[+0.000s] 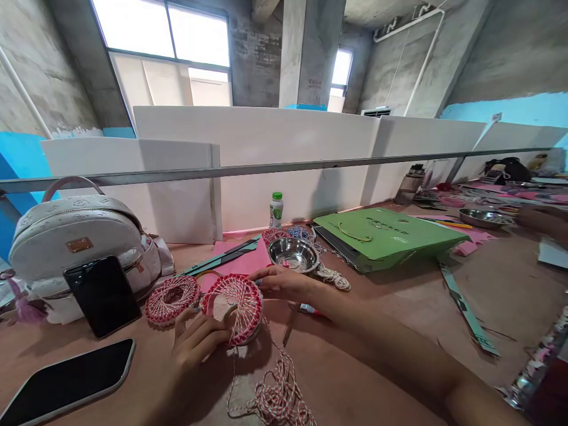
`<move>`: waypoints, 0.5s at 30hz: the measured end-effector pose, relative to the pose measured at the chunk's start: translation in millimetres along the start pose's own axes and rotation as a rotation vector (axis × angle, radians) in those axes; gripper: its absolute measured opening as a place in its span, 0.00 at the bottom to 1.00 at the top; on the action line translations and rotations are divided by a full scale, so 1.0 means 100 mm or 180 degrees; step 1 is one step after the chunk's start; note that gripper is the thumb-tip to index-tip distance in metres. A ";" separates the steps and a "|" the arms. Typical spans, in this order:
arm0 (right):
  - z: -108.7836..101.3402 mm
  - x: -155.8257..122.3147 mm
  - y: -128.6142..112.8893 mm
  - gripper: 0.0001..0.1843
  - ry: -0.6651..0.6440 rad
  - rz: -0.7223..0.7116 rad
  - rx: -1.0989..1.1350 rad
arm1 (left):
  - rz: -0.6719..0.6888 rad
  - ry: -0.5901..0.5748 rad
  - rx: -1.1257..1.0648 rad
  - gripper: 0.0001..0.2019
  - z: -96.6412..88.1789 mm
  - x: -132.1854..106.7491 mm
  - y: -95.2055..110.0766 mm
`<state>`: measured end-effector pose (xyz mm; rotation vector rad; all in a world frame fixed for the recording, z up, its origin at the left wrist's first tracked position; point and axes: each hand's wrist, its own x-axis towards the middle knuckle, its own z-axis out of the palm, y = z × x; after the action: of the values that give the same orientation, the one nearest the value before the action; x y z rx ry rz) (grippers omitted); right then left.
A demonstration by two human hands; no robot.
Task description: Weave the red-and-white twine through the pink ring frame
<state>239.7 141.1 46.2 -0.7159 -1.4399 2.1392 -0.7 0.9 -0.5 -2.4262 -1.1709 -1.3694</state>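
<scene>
Between my two hands stands a ring wound with red and white string (248, 307), tilted up off the table, its threads crossing the open middle. My left hand (199, 340) grips its lower left rim with bent fingers. On the upper right rim, the fingers of my right hand (281, 283) are closed, fingertips partly hidden behind it. A strand runs down from the ring to a loose heap of red and white cord (279, 390). Left of the ring lies a second wound ring (172, 300), flat on the table.
A steel bowl (293, 254), pink paper (248, 255) and a white cord bundle (332, 277) lie behind my hands. Phones (71, 378) and a white backpack (80, 236) are at left. A green bag (390, 234) lies right, and another person's hand (541, 219) shows at far right.
</scene>
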 end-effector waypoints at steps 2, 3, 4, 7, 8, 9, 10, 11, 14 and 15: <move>-0.01 0.01 0.02 0.21 0.0106 -0.0056 -0.0051 | 0.0045 0.0040 0.0001 0.08 0.01 -0.01 -0.02; -0.01 0.02 0.03 0.22 0.0171 -0.0103 -0.0102 | 0.0082 0.0045 0.0005 0.09 0.01 -0.01 -0.02; -0.02 0.02 0.03 0.22 0.0235 -0.0148 -0.0151 | 0.0115 0.0043 0.0016 0.09 0.02 -0.01 -0.03; -0.04 0.03 0.03 0.22 0.0381 -0.0214 -0.0244 | 0.0111 -0.0014 0.0069 0.09 0.01 0.01 -0.01; -0.04 0.03 0.03 0.22 0.0399 -0.0210 -0.0259 | 0.0085 -0.0045 0.0070 0.09 0.00 0.02 0.00; -0.05 0.03 0.02 0.22 0.0397 -0.0208 -0.0270 | 0.0055 -0.0052 0.0061 0.08 0.00 0.03 0.02; -0.05 0.03 0.02 0.22 0.0384 -0.0212 -0.0273 | 0.0019 -0.0042 0.0047 0.09 -0.01 0.04 0.04; -0.06 0.03 0.02 0.22 0.0368 -0.0214 -0.0264 | -0.0011 -0.0029 0.0032 0.09 -0.01 0.04 0.05; -0.06 0.03 0.03 0.22 0.0371 -0.0218 -0.0200 | -0.0024 0.0019 0.0011 0.09 0.00 0.05 0.07; -0.05 0.03 0.03 0.22 0.0387 -0.0225 -0.0187 | -0.0024 0.0014 0.0008 0.09 0.01 0.05 0.06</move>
<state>240.8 145.4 41.5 -0.7907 -1.4467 1.9725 5.6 -0.4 4.6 -2.4182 -1.1811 -1.3739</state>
